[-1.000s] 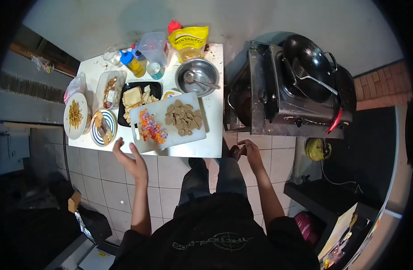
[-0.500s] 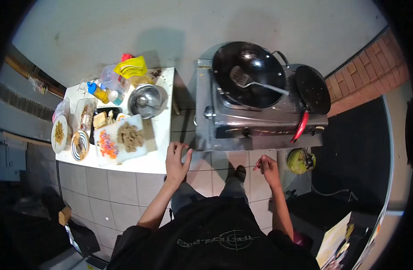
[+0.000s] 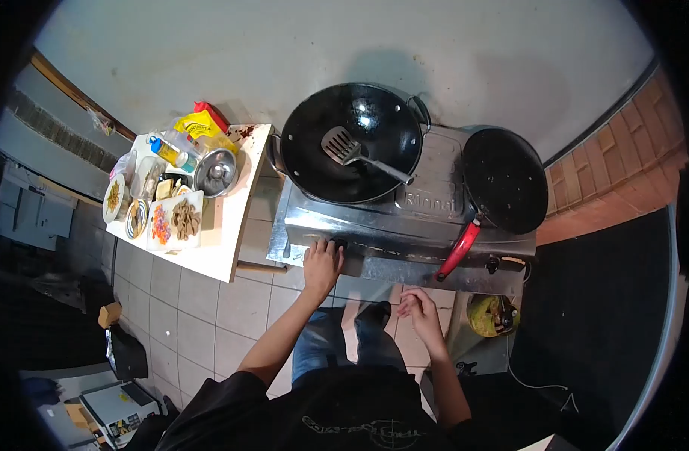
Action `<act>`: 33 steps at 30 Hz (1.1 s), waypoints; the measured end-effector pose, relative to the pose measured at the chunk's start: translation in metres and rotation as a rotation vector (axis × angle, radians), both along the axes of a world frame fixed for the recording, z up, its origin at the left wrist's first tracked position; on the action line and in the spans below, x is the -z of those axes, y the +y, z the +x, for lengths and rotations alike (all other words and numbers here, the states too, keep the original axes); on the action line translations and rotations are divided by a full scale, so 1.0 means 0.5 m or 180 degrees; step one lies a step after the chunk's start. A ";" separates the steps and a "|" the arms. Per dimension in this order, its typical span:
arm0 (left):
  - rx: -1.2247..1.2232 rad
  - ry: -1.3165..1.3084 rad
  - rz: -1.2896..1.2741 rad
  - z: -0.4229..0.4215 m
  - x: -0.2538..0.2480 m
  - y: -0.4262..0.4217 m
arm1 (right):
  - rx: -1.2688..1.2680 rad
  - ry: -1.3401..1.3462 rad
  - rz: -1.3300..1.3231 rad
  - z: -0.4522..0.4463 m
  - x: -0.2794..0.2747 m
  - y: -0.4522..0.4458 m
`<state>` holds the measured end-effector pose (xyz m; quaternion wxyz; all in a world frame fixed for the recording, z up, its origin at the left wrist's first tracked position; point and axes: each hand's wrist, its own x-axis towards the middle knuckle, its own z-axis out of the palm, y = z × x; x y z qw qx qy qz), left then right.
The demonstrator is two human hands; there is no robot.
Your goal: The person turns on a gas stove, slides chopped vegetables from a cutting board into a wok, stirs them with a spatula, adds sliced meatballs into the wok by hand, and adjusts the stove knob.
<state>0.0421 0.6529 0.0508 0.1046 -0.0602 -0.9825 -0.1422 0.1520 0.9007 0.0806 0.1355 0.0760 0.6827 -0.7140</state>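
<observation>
Cut up on the white board (image 3: 181,244) at left, the chopped vegetables (image 3: 160,228) and sliced pieces (image 3: 185,222) are not yet in the central wok (image 3: 303,143), where a spatula (image 3: 340,146) lies; the left hand (image 3: 323,264) meets the stove (image 3: 337,216) front, grip unclear, the right hand (image 3: 422,310) released.

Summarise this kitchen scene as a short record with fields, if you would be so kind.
left hand: at the front of the stove; grip unclear
right hand: in front of the stove, holding nothing visible
wok: on the stove, slotted spatula inside
frying pan: right of the wok, red handle pointing toward the person
cutting board: on the white table, bearing brown slices and orange-purple pieces
</observation>
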 end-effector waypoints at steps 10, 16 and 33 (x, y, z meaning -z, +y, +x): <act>-0.0327 -0.0012 -0.0174 0.003 0.013 0.039 | 0.0099 -0.0534 -0.0640 0.079 0.075 0.034; -0.0801 -0.0184 0.0891 0.003 0.037 0.045 | 0.0126 -0.0857 -0.0681 0.072 0.079 0.055; -0.2166 -0.1420 0.5001 0.000 0.071 0.042 | 0.0263 -0.0918 -0.0674 0.105 0.080 0.085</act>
